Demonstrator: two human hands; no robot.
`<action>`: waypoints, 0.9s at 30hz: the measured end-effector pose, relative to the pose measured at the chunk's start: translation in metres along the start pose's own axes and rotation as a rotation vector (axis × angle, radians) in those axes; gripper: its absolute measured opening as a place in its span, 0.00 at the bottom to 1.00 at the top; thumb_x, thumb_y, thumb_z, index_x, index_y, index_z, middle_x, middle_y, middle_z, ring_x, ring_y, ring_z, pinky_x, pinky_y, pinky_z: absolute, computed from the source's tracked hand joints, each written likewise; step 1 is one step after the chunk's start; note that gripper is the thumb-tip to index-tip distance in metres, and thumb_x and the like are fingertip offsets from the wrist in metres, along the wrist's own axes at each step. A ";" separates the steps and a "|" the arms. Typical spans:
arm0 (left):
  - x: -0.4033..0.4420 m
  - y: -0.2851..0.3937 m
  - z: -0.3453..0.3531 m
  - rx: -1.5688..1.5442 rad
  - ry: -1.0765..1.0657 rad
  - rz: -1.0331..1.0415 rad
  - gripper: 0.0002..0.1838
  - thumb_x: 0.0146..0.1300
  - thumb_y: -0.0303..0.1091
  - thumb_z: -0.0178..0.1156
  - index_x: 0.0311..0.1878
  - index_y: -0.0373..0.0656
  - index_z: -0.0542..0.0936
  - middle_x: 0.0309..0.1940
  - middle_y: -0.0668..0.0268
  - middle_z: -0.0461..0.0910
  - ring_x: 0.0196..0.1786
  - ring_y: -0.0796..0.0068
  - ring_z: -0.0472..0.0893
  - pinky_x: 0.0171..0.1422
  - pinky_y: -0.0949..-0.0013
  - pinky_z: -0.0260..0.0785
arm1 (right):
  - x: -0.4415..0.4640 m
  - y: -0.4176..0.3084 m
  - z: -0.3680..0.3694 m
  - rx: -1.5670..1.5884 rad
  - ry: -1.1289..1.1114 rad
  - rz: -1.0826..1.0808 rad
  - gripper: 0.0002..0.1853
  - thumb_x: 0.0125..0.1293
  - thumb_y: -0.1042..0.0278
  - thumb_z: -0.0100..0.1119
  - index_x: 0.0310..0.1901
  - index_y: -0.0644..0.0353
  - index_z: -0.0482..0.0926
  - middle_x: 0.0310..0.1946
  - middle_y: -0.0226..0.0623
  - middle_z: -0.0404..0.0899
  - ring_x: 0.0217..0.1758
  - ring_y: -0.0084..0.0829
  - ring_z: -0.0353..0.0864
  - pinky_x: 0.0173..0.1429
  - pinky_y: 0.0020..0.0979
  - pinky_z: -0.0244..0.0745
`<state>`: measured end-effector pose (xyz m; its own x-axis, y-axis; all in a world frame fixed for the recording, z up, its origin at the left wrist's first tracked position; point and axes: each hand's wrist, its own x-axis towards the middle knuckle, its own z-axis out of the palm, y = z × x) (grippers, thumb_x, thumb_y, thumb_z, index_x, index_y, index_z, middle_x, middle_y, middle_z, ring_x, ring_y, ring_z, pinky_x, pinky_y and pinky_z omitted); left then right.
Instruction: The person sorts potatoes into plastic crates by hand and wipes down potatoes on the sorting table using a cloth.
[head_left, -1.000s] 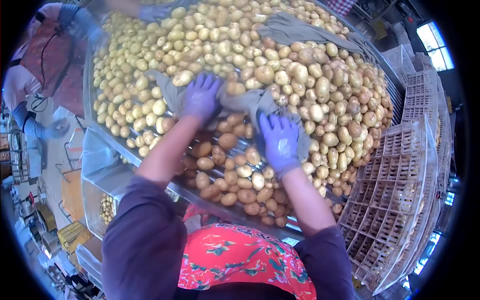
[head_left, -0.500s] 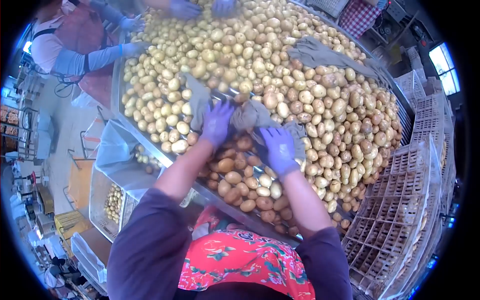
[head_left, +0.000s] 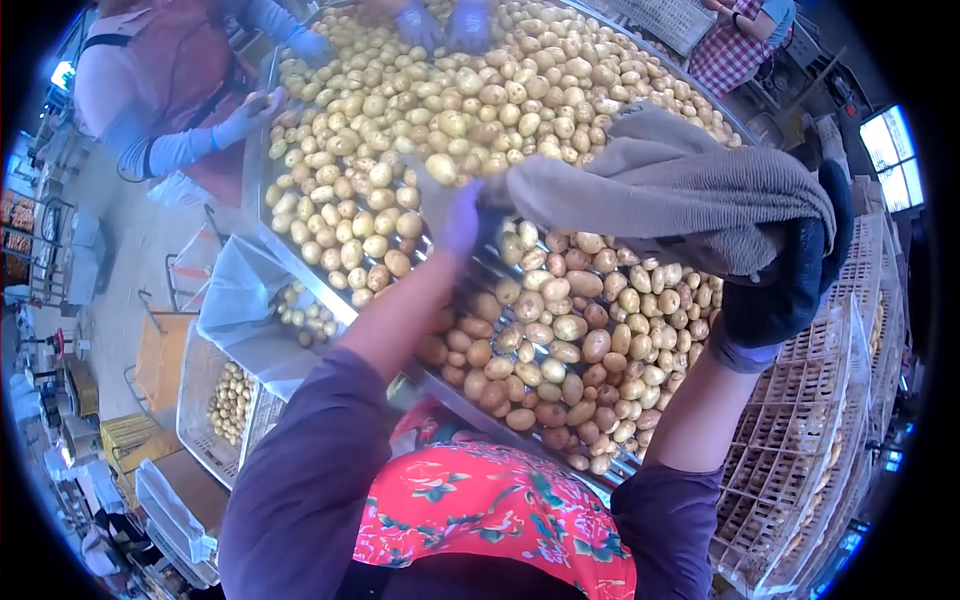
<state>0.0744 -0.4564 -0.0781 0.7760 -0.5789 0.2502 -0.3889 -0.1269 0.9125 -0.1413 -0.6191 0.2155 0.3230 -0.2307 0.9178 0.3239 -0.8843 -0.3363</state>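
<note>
A long grey cloth point(head_left: 660, 195) stretches above the heap of potatoes point(head_left: 580, 345), bunched at its left end and draped wide at its right. My left hand point(head_left: 462, 218), in a purple glove and blurred, is closed at the bunched end. A dark, glove-like covering hides most of my right hand point(head_left: 775, 305), with a purple cuff showing at the wrist. The right end of the cloth hangs over this raised hand, which grips it; its fingers are largely hidden. Another grey piece of cloth point(head_left: 432, 190) lies on the potatoes beside my left hand.
The metal sorting table point(head_left: 318, 290) carries the potatoes. At the left stands a co-worker point(head_left: 165, 90) with gloved hands over the potatoes; another person's gloved hands point(head_left: 445, 28) work at the far side. White plastic crates point(head_left: 790, 430) are stacked at my right. A lined crate of potatoes point(head_left: 232, 405) stands at left.
My right hand has risen to the right, drawing the grey cloth up off the potatoes, and now shows a dark covering. My left hand has shifted slightly right. Potatoes beneath are exposed.
</note>
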 end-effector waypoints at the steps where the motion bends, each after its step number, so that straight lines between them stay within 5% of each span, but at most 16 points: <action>1: 0.018 0.009 -0.015 0.088 -0.004 0.033 0.24 0.65 0.41 0.53 0.58 0.33 0.72 0.52 0.55 0.77 0.57 0.60 0.76 0.65 0.56 0.62 | 0.005 0.004 -0.007 -0.153 -0.029 -0.096 0.20 0.64 0.71 0.59 0.55 0.71 0.74 0.57 0.49 0.74 0.58 0.38 0.76 0.63 0.38 0.71; 2: 0.036 0.024 -0.035 0.178 -0.005 0.064 0.20 0.67 0.37 0.50 0.57 0.33 0.74 0.48 0.58 0.80 0.53 0.63 0.78 0.63 0.58 0.66 | -0.004 0.009 -0.005 0.046 0.033 0.150 0.20 0.64 0.70 0.60 0.55 0.71 0.75 0.56 0.48 0.75 0.57 0.38 0.76 0.64 0.37 0.70; 5: 0.084 0.071 -0.100 -0.454 0.332 0.066 0.14 0.68 0.27 0.45 0.51 0.35 0.77 0.39 0.65 0.82 0.45 0.70 0.81 0.49 0.65 0.76 | -0.046 0.042 0.010 0.281 0.063 0.747 0.22 0.63 0.67 0.63 0.56 0.68 0.75 0.56 0.43 0.76 0.56 0.33 0.76 0.63 0.34 0.70; 6: 0.084 0.079 -0.109 -0.358 0.334 0.001 0.14 0.68 0.27 0.45 0.51 0.35 0.77 0.39 0.64 0.82 0.45 0.72 0.81 0.46 0.69 0.76 | -0.067 0.050 0.028 -0.123 -0.164 0.568 0.20 0.62 0.69 0.64 0.55 0.64 0.76 0.53 0.41 0.79 0.55 0.33 0.77 0.61 0.34 0.72; 7: 0.091 0.042 -0.109 -0.238 0.349 -0.015 0.14 0.68 0.26 0.45 0.51 0.36 0.77 0.41 0.64 0.81 0.46 0.71 0.80 0.47 0.68 0.76 | -0.103 0.080 0.048 -0.159 -0.207 0.364 0.19 0.59 0.72 0.66 0.53 0.59 0.78 0.47 0.41 0.81 0.49 0.37 0.80 0.57 0.34 0.74; 8: 0.099 0.006 -0.110 -0.117 0.363 -0.033 0.14 0.67 0.25 0.46 0.51 0.37 0.77 0.43 0.64 0.80 0.46 0.71 0.80 0.48 0.68 0.76 | -0.109 0.082 0.065 -0.272 -0.470 0.434 0.20 0.54 0.71 0.68 0.50 0.57 0.79 0.42 0.43 0.81 0.46 0.42 0.80 0.53 0.36 0.74; 10: 0.095 -0.014 -0.081 0.643 0.049 0.152 0.22 0.61 0.32 0.53 0.61 0.47 0.72 0.58 0.59 0.72 0.61 0.62 0.70 0.65 0.52 0.60 | -0.154 0.101 0.102 -0.473 -0.811 0.436 0.21 0.55 0.61 0.64 0.52 0.55 0.79 0.45 0.41 0.80 0.51 0.44 0.78 0.54 0.40 0.72; 11: 0.092 -0.025 -0.066 0.951 -0.045 0.322 0.29 0.58 0.35 0.56 0.66 0.52 0.69 0.65 0.57 0.67 0.68 0.57 0.65 0.73 0.45 0.51 | -0.194 0.119 0.115 -0.722 -0.801 0.135 0.19 0.58 0.58 0.61 0.50 0.54 0.80 0.45 0.40 0.80 0.50 0.45 0.78 0.54 0.40 0.71; 13: 0.109 -0.034 -0.027 1.251 -0.011 0.487 0.39 0.47 0.45 0.66 0.67 0.56 0.69 0.68 0.58 0.64 0.73 0.56 0.58 0.74 0.40 0.41 | -0.177 0.125 0.137 -0.675 -0.685 0.286 0.17 0.59 0.58 0.58 0.49 0.53 0.80 0.44 0.41 0.80 0.49 0.46 0.77 0.54 0.42 0.71; 16: 0.196 -0.032 -0.010 0.964 -0.011 0.350 0.41 0.46 0.45 0.66 0.68 0.55 0.67 0.67 0.58 0.64 0.71 0.54 0.61 0.73 0.39 0.46 | -0.130 0.132 0.156 -0.466 -0.819 0.633 0.18 0.59 0.62 0.56 0.51 0.52 0.79 0.43 0.41 0.81 0.48 0.43 0.79 0.53 0.40 0.72; 20: 0.232 -0.045 0.011 0.964 0.011 0.275 0.41 0.47 0.42 0.66 0.69 0.54 0.65 0.67 0.55 0.64 0.70 0.53 0.62 0.72 0.41 0.48 | -0.164 0.162 0.177 -0.581 -0.555 0.616 0.15 0.59 0.61 0.57 0.48 0.53 0.81 0.40 0.40 0.82 0.45 0.43 0.80 0.51 0.41 0.74; 22: 0.194 -0.046 -0.006 0.913 -0.096 0.400 0.40 0.49 0.39 0.64 0.69 0.55 0.64 0.67 0.54 0.64 0.69 0.52 0.63 0.73 0.43 0.49 | -0.159 0.154 0.178 -0.562 -0.563 0.600 0.14 0.60 0.61 0.57 0.47 0.54 0.81 0.39 0.40 0.82 0.44 0.43 0.80 0.50 0.40 0.74; 23: 0.164 -0.039 -0.017 0.839 -0.126 0.439 0.27 0.59 0.34 0.52 0.65 0.54 0.70 0.62 0.56 0.69 0.68 0.53 0.65 0.72 0.43 0.49 | -0.154 0.151 0.179 -0.546 -0.571 0.586 0.14 0.60 0.61 0.57 0.46 0.54 0.81 0.38 0.40 0.82 0.44 0.43 0.80 0.50 0.40 0.74; 25: 0.112 -0.032 -0.051 0.526 -0.301 0.451 0.28 0.55 0.28 0.54 0.62 0.56 0.72 0.63 0.53 0.67 0.67 0.47 0.65 0.68 0.46 0.58 | -0.147 0.144 0.183 -0.571 -0.606 0.579 0.15 0.59 0.60 0.59 0.47 0.55 0.81 0.39 0.40 0.82 0.43 0.43 0.81 0.49 0.39 0.75; 27: 0.074 -0.018 -0.075 0.647 -0.402 0.567 0.27 0.61 0.27 0.46 0.63 0.62 0.72 0.68 0.52 0.62 0.73 0.46 0.57 0.73 0.42 0.50 | -0.150 0.146 0.188 -0.621 -0.621 0.542 0.16 0.59 0.59 0.59 0.47 0.55 0.81 0.39 0.40 0.82 0.44 0.43 0.80 0.50 0.40 0.75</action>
<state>0.1764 -0.4369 -0.0519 0.2049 -0.9098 0.3609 -0.9485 -0.0936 0.3025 0.0247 -0.6375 -0.0110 0.7483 -0.5662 0.3458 -0.4614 -0.8186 -0.3420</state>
